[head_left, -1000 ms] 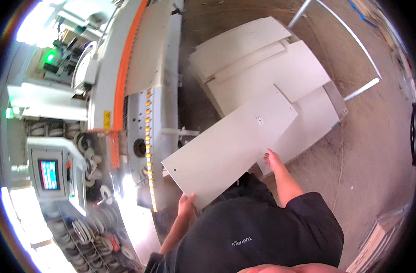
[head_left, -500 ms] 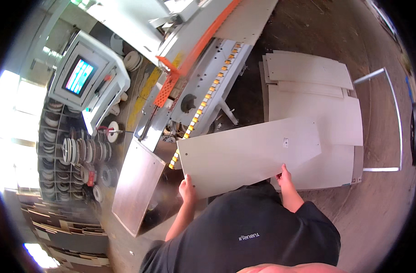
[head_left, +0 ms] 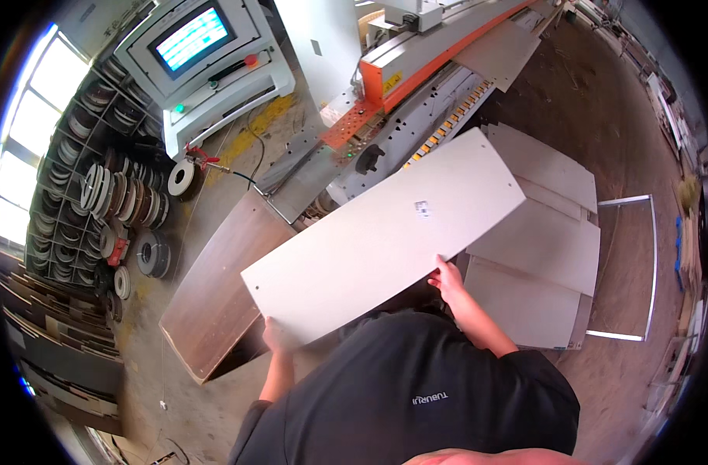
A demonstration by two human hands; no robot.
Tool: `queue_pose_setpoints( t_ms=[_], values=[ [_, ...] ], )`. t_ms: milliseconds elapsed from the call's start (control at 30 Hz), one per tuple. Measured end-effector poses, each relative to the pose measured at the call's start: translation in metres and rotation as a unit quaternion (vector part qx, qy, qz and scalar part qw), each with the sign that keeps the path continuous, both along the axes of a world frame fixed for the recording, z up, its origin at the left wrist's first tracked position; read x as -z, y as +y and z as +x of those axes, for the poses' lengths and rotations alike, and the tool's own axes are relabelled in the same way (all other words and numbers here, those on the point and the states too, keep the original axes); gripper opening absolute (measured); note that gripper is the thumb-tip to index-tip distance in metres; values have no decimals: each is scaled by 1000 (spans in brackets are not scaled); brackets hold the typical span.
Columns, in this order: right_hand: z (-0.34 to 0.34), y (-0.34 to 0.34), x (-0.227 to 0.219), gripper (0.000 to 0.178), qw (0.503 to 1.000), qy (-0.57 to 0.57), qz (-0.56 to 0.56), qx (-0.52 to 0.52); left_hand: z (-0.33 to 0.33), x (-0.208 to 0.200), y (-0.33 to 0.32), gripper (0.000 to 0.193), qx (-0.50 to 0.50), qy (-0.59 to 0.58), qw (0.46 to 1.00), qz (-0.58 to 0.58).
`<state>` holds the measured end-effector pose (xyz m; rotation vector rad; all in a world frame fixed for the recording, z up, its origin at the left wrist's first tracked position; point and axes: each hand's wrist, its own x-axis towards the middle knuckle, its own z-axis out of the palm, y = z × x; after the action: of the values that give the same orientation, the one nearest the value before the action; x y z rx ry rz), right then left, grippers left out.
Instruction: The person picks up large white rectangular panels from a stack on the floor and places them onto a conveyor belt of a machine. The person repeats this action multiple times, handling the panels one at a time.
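Head view, the only one. A person in a dark top holds a long white board (head_left: 385,240) flat, out in front of the chest. Left hand (head_left: 275,339) is clamped on the near edge close to the left corner, fingers under, thumb side up. Right hand (head_left: 445,280) grips the same near edge further right, fingers curled over the top face. Two holds spread wide apart, likely so the long panel stays level and doesn't swing.

The board lies slantwise, with its far right corner pointing toward the machine (head_left: 416,85), a long one with an orange strip and a roller bed. The board's far long edge hangs just short of the roller rail, not resting on it as far as I can tell. Small label near the board's middle.

Under the left end, a brown panel (head_left: 214,294) leans or lies at floor level, partly covered by the board. To the right, a stack of white panels (head_left: 540,256) sits on a low cart beside a thin metal frame (head_left: 625,267).

Left: a control console with screen (head_left: 203,54) and shelves of edge-tape rolls (head_left: 110,209). Open floor is to the right rear; the left side is tight between shelves and machine.
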<state>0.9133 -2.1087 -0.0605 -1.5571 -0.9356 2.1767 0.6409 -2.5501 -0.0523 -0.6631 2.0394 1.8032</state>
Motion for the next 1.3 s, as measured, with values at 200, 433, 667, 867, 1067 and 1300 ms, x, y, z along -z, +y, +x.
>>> queue_pose_setpoints(
  t_ms=[200,433,667,867,1067,1300],
  values=[
    [-90,-46,11,33,985,-3,22,-168,-42,36,-124,29,-75,-36,983,164],
    [-156,-57,-7,32,926,-38,102,-361,-43,-20,-221,61,153,-183,945,-226],
    [-166,-61,-29,60,979,126,-42,-156,-41,19,-228,65,-11,-54,947,-317],
    [-192,-79,-29,74,966,222,-27,-129,-48,47,-220,48,-30,81,945,-315],
    [-209,-90,-30,79,956,269,-17,-118,-34,50,-229,71,48,164,964,-202],
    [-216,-78,-31,81,951,301,-32,-69,-31,49,-226,76,192,211,931,-228]
  ],
)
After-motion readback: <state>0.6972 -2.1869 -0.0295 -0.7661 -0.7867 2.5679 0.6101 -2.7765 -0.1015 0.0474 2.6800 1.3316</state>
